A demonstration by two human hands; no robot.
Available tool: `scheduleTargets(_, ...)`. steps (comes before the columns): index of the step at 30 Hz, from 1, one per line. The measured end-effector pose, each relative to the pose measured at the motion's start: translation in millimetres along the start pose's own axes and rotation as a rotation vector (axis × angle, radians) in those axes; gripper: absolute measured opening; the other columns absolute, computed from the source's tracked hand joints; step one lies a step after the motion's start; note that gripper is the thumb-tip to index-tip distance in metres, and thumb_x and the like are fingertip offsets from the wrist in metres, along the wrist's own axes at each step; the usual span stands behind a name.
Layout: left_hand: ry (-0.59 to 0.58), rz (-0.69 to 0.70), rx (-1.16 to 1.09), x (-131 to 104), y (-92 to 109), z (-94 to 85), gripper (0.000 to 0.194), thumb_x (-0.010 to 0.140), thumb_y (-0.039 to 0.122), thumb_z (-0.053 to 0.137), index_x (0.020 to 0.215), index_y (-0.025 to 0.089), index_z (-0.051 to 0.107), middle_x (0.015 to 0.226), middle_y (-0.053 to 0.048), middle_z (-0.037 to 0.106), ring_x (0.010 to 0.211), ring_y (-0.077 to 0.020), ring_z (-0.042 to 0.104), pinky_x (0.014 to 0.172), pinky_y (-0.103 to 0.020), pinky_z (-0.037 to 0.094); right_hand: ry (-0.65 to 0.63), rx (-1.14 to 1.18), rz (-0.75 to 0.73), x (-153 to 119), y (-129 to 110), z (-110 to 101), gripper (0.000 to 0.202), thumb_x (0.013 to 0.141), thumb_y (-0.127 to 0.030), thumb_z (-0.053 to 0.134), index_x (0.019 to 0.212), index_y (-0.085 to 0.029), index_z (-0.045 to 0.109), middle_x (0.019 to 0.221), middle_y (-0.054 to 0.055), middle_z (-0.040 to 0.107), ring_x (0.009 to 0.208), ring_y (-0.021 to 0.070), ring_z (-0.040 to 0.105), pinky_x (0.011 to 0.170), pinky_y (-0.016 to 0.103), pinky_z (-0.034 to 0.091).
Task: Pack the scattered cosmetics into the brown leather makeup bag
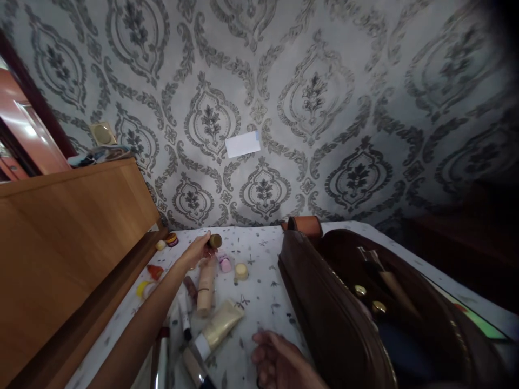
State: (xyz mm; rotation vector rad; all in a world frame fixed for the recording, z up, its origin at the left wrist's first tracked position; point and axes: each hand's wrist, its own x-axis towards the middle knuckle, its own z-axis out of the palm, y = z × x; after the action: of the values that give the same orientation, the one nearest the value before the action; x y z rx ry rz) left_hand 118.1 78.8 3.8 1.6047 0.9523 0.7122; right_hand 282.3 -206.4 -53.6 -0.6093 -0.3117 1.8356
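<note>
Across the white patterned cloth (261,251), cosmetics lie spread out to the left of a brown bag (310,294) that stands unzipped, and the work looks partway along, as far as this moment allows a judgement. Outside the bag there is a good deal: a beige bottle (205,292), a cream-coloured tube (221,325) lying at a slant, a small yellow jar (240,271), a little pink-and-purple item (225,263) and an orange piece (154,271) farther left. Inside it are two gold-topped items (379,307) and a brush-like tool (399,292) with a pale handle, so not everything is on the same side of the bag's wall (its depths are too dark to count the rest). Which way the things are passing, out or in, cannot be told from this view

The left hand (198,250) reaches to the far side of the spread, closed around a small brown-capped container (215,241), with the thumb on top and the cap end pointing toward the bag. The container sits just beyond the beige bottle, well apart from the bag; whether its underside touches the cloth is hidden. The right hand (279,359) is near the bottom edge, between the cream-coloured tube and the bag, half open, its fingers loosely curled and blurred, with no item visible in its grasp
</note>
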Motion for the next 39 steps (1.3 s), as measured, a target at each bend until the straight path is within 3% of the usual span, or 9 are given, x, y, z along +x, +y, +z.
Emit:
scheduleTargets(5,-0.078,0.022,-0.013,-37,9,17.4,0.061,0.077,0.072,0.05,0.088,0.013,0.057,0.074,-0.004,0.063,0.057,-0.0111,0.054,0.054,-0.023,0.039,0.026,-0.009,-0.049,-7,1,10,0.034,0.069,-0.042,0.079,0.085,-0.014,0.072,0.071,0.004,0.068,0.059,0.0104,0.059,0.058,0.021,0.04)
scheduleTargets(9,-0.113,0.087,0.089,-57,16,28.0,0.047,0.073,0.057,0.066,0.095,0.016,0.06,0.079,-0.001,0.063,0.065,-0.0129,0.055,0.059,-0.024,0.041,0.01,-0.025,-0.062,-8,1,12,0.033,0.07,-0.041,0.078,0.087,-0.013,0.071,0.072,0.004,0.069,0.06,0.0101,0.059,0.059,0.021,0.041)
scheduleTargets(15,-0.156,0.398,0.885,-86,18,46.1,0.03,0.086,0.04,0.056,0.109,0.022,0.06,0.1,-0.005,0.063,0.092,-0.0215,0.055,0.085,-0.034,0.042,0.004,-0.028,-0.066,-8,1,12,0.032,0.072,-0.041,0.077,0.086,-0.013,0.07,0.072,0.003,0.068,0.059,0.0092,0.058,0.058,0.021,0.039)
scheduleTargets(19,-0.221,0.416,1.193,-94,12,54.5,0.028,0.084,0.028,0.059,0.111,0.022,0.06,0.108,-0.009,0.059,0.101,-0.0263,0.053,0.09,-0.038,0.039,0.004,-0.032,-0.05,-7,2,10,0.032,0.07,-0.04,0.078,0.087,-0.014,0.07,0.073,0.004,0.068,0.062,0.0103,0.057,0.06,0.022,0.04)
scheduleTargets(25,-0.199,0.393,1.179,-98,16,49.7,0.036,0.085,0.037,0.061,0.116,0.019,0.058,0.109,-0.011,0.061,0.106,-0.0281,0.052,0.094,-0.039,0.04,0.047,-0.035,0.007,-4,1,6,0.034,0.067,-0.041,0.08,0.088,-0.016,0.072,0.075,0.004,0.068,0.065,0.0123,0.058,0.064,0.024,0.042)
scheduleTargets(30,-0.134,0.389,1.054,-98,18,38.7,0.025,0.09,0.034,0.053,0.11,0.021,0.062,0.103,-0.008,0.064,0.102,-0.0246,0.055,0.09,-0.035,0.042,0.081,-0.028,0.032,-4,0,3,0.03,0.069,-0.04,0.078,0.086,-0.016,0.073,0.076,0.005,0.067,0.064,0.0132,0.056,0.062,0.024,0.042)
scheduleTargets(39,-0.18,0.385,1.048,-96,3,33.2,0.037,0.085,0.041,0.061,0.114,0.019,0.061,0.107,-0.01,0.065,0.103,-0.0271,0.056,0.091,-0.037,0.041,0.053,-0.04,0.011,-4,1,6,0.032,0.068,-0.041,0.08,0.086,-0.017,0.073,0.074,0.003,0.067,0.064,0.0111,0.057,0.062,0.022,0.042)
